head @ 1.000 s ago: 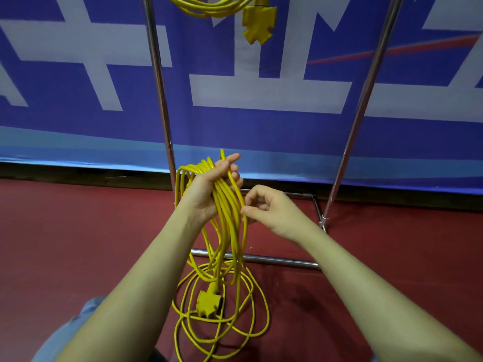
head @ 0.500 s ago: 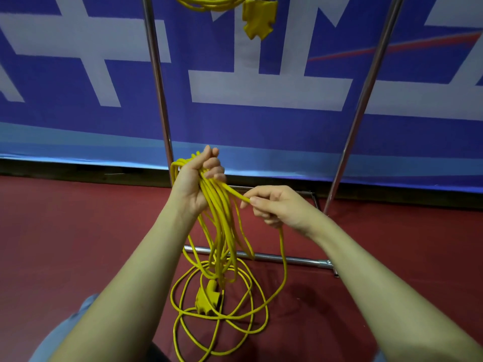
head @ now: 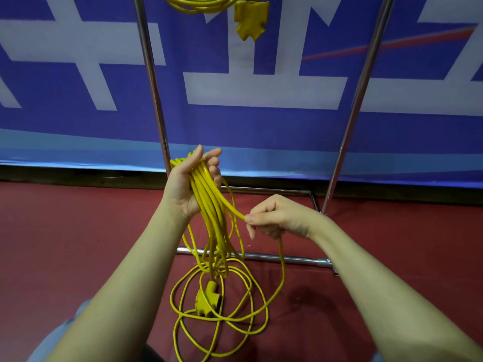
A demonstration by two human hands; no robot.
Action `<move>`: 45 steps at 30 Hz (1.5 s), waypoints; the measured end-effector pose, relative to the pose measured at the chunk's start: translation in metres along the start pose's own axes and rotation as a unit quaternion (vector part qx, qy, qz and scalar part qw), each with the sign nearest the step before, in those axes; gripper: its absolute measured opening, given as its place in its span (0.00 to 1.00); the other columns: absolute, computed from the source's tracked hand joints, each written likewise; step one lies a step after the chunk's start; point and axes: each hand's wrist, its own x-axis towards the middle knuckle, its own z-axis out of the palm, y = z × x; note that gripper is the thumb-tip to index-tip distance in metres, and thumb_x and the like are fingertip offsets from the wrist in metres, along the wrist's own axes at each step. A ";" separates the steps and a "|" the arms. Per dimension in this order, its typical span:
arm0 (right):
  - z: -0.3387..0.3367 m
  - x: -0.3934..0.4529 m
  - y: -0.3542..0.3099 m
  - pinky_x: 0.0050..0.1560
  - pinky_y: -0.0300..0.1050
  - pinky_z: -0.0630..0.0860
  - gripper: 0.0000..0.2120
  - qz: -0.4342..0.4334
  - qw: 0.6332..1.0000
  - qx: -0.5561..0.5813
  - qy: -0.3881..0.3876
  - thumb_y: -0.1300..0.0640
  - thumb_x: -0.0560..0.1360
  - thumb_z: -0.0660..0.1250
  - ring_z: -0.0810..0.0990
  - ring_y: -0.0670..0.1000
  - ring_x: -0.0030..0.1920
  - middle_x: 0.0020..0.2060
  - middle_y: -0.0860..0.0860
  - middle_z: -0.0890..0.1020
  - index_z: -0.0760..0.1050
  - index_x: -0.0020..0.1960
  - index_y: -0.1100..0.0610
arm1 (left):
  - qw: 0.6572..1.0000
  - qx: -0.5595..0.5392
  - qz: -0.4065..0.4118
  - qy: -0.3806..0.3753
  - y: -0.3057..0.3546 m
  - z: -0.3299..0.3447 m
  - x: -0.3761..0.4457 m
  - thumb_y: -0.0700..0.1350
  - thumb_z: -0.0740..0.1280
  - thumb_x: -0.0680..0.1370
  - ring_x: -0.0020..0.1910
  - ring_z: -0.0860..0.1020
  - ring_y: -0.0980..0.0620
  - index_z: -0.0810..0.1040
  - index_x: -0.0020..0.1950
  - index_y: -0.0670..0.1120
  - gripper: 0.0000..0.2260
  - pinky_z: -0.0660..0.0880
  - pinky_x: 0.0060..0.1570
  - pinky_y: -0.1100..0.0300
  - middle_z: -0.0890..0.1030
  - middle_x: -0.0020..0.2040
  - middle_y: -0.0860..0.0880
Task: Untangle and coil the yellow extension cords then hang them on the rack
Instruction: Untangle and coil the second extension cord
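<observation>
You are working in the middle of the task, as far as I can judge. At the top centre of the frame one yellow coil (head: 201, 5) is already hanging on the rack (head: 153, 82), with its multi-outlet end (head: 251, 20) dangling below it, so one cord seems finished.

The second extension cord (head: 211, 218) is only partly gathered. Your left hand (head: 188, 184), in the centre of the frame, is carrying a bundle of loops across the palm; the fingers are half curled around the strands, not closed tightly. Your right hand (head: 274, 218), a little lower and to the right, is pinching a single strand between thumb and fingers, and this strand is running up to the bundle. The two hands are apart, joined only by that piece of cord.

Below the hands, the rest of the cord is lying in loose loops (head: 222, 320) on the red floor (head: 65, 244), crossing each other around the outlet block (head: 207, 300) near the lower bar of the rack. I cannot tell if any real knot is there.

So what is left, in my opinion: you are needing to bring up these floor loops into the left hand, finish the coil, and then hang it on the rack beside the first one.
</observation>
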 end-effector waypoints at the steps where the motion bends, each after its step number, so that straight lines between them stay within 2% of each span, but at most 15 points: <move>1: -0.001 0.000 0.000 0.28 0.40 0.53 0.14 -0.001 1.000 0.006 -0.003 0.52 0.74 0.63 0.56 0.45 0.24 0.22 0.47 0.60 0.77 0.34 0.59 | 1.000 -0.019 0.000 0.000 -0.001 0.000 0.001 0.45 0.85 0.50 0.26 0.78 0.58 0.85 0.44 0.38 0.26 0.76 0.26 0.65 0.80 0.32 0.49; 5: -0.004 -0.001 0.003 0.27 0.38 0.56 0.14 -0.009 1.000 0.001 0.009 0.55 0.77 0.64 0.58 0.45 0.23 0.21 0.48 0.63 0.78 0.36 0.61 | 0.996 -0.090 0.002 0.012 -0.005 -0.003 0.006 0.38 0.84 0.51 0.21 0.72 0.58 0.82 0.45 0.34 0.25 0.73 0.22 0.65 0.78 0.30 0.48; 7: -0.006 0.000 0.005 0.27 0.38 0.62 0.12 -0.018 0.999 -0.015 0.026 0.55 0.77 0.64 0.64 0.46 0.23 0.22 0.50 0.69 0.79 0.39 0.61 | 0.994 -0.089 0.002 0.055 -0.007 -0.001 0.007 0.36 0.77 0.63 0.20 0.71 0.60 0.79 0.45 0.36 0.14 0.72 0.21 0.66 0.77 0.29 0.49; 9: -0.006 0.001 0.007 0.29 0.37 0.69 0.09 -0.027 0.999 0.017 0.036 0.55 0.75 0.64 0.70 0.46 0.24 0.27 0.51 0.76 0.79 0.44 0.60 | 0.993 -0.056 0.014 0.102 -0.010 0.002 0.009 0.40 0.63 0.77 0.21 0.73 0.60 0.75 0.47 0.40 0.04 0.73 0.24 0.68 0.78 0.29 0.51; 11: -0.004 0.005 0.006 0.28 0.38 0.71 0.06 -0.049 0.995 0.069 0.057 0.58 0.76 0.64 0.71 0.46 0.25 0.30 0.52 0.76 0.78 0.48 0.60 | 0.993 -0.026 0.023 0.112 -0.013 0.005 0.010 0.41 0.56 0.82 0.23 0.76 0.61 0.74 0.47 0.41 0.09 0.76 0.28 0.67 0.80 0.30 0.51; 16: 0.004 0.012 0.000 0.24 0.35 0.58 0.07 -0.084 0.984 0.118 0.108 0.63 0.79 0.60 0.63 0.42 0.22 0.27 0.48 0.72 0.76 0.50 0.59 | 0.994 -0.009 0.014 0.110 -0.015 0.008 0.010 0.42 0.57 0.82 0.32 0.82 0.57 0.81 0.46 0.38 0.15 0.80 0.33 0.63 0.85 0.39 0.47; 22: -0.001 0.010 0.003 0.25 0.35 0.57 0.08 -0.083 0.990 0.088 0.069 0.60 0.77 0.61 0.62 0.43 0.23 0.26 0.48 0.71 0.79 0.48 0.59 | 0.990 -0.060 0.021 0.128 -0.014 0.005 0.011 0.43 0.57 0.82 0.33 0.83 0.56 0.83 0.40 0.34 0.20 0.80 0.33 0.64 0.85 0.40 0.44; 26: -0.001 0.008 0.004 0.25 0.35 0.59 0.08 -0.072 0.993 0.083 0.031 0.60 0.75 0.62 0.63 0.44 0.23 0.26 0.50 0.72 0.80 0.48 0.59 | 0.981 -0.106 0.034 0.157 -0.014 0.004 0.014 0.41 0.57 0.82 0.23 0.77 0.57 0.70 0.55 0.35 0.09 0.75 0.25 0.67 0.84 0.35 0.45; 30: -0.003 0.008 0.007 0.26 0.35 0.62 0.07 -0.044 0.997 0.047 0.032 0.62 0.77 0.62 0.65 0.46 0.25 0.26 0.50 0.73 0.79 0.46 0.60 | 0.987 -0.137 -0.006 0.081 -0.007 -0.001 0.014 0.40 0.60 0.80 0.16 0.65 0.58 0.75 0.49 0.34 0.09 0.62 0.17 0.69 0.72 0.25 0.51; 33: -0.001 0.009 0.014 0.30 0.34 0.66 0.08 0.004 0.997 -0.030 0.066 0.59 0.78 0.64 0.68 0.46 0.29 0.28 0.52 0.73 0.78 0.41 0.60 | 0.983 -0.134 -0.085 -0.094 -0.002 -0.014 0.011 0.39 0.64 0.79 0.19 0.64 0.53 0.77 0.49 0.32 0.09 0.65 0.20 0.61 0.71 0.25 0.47; 35: 0.001 0.010 0.018 0.32 0.36 0.67 0.11 0.025 0.994 -0.082 0.061 0.55 0.77 0.66 0.69 0.46 0.30 0.29 0.53 0.73 0.78 0.38 0.59 | 0.983 -0.071 -0.098 -0.137 0.001 -0.014 0.007 0.42 0.61 0.81 0.20 0.62 0.55 0.78 0.53 0.33 0.13 0.66 0.21 0.61 0.68 0.24 0.48; 38: 0.002 0.010 0.021 0.36 0.39 0.68 0.12 0.032 0.994 -0.094 0.049 0.53 0.77 0.66 0.70 0.46 0.31 0.28 0.52 0.73 0.79 0.40 0.61 | 0.985 0.049 -0.089 -0.137 0.002 -0.005 0.002 0.44 0.69 0.75 0.18 0.57 0.58 0.80 0.57 0.37 0.14 0.62 0.16 0.68 0.68 0.23 0.52; 41: 0.002 0.010 0.020 0.36 0.38 0.69 0.11 0.025 0.995 -0.073 0.056 0.54 0.77 0.65 0.72 0.46 0.31 0.28 0.49 0.74 0.80 0.40 0.59 | 0.973 -0.047 -0.104 -0.200 0.004 -0.009 0.006 0.40 0.65 0.78 0.19 0.60 0.57 0.76 0.63 0.37 0.15 0.65 0.19 0.66 0.77 0.31 0.46; 43: 0.001 0.010 0.019 0.35 0.35 0.71 0.11 0.017 0.996 -0.059 0.065 0.55 0.78 0.64 0.72 0.46 0.32 0.27 0.48 0.75 0.79 0.40 0.58 | 0.972 -0.113 -0.085 -0.187 0.006 -0.011 0.010 0.37 0.61 0.80 0.20 0.64 0.55 0.74 0.64 0.38 0.13 0.68 0.21 0.63 0.81 0.37 0.42; 45: 0.000 0.010 0.019 0.35 0.34 0.71 0.12 0.012 0.996 -0.049 0.071 0.55 0.78 0.64 0.72 0.46 0.31 0.28 0.50 0.75 0.79 0.40 0.58 | 0.981 -0.125 -0.030 -0.147 0.003 -0.010 0.010 0.35 0.67 0.76 0.18 0.66 0.55 0.75 0.59 0.42 0.12 0.69 0.21 0.64 0.84 0.41 0.42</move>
